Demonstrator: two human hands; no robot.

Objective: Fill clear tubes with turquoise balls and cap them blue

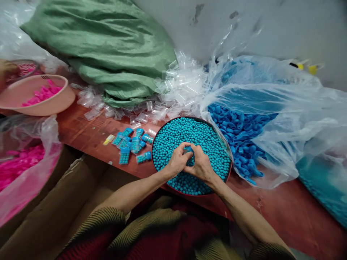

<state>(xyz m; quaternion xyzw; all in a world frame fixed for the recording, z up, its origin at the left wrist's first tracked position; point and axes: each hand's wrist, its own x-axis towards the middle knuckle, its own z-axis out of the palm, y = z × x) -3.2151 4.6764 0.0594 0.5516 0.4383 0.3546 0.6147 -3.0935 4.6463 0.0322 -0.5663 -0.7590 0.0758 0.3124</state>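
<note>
Over a round tray (153, 153) full of small turquoise balls (184, 131), my left hand (179, 159) and my right hand (201, 163) meet at the fingertips. Pinched between them is a small container with blue on top (191, 150), mostly hidden by the fingers. Left of the tray lies a loose group of small clear containers (124, 153) with blue caps, filled with turquoise balls.
Behind the tray are clear empty containers (187, 83) and a green sack (114, 47). To the right, a plastic bag (282, 126) holds blue caps (238, 130). Pink parts fill a basin (58, 103) and a bag at left. Another person's hand (7, 68) shows far left.
</note>
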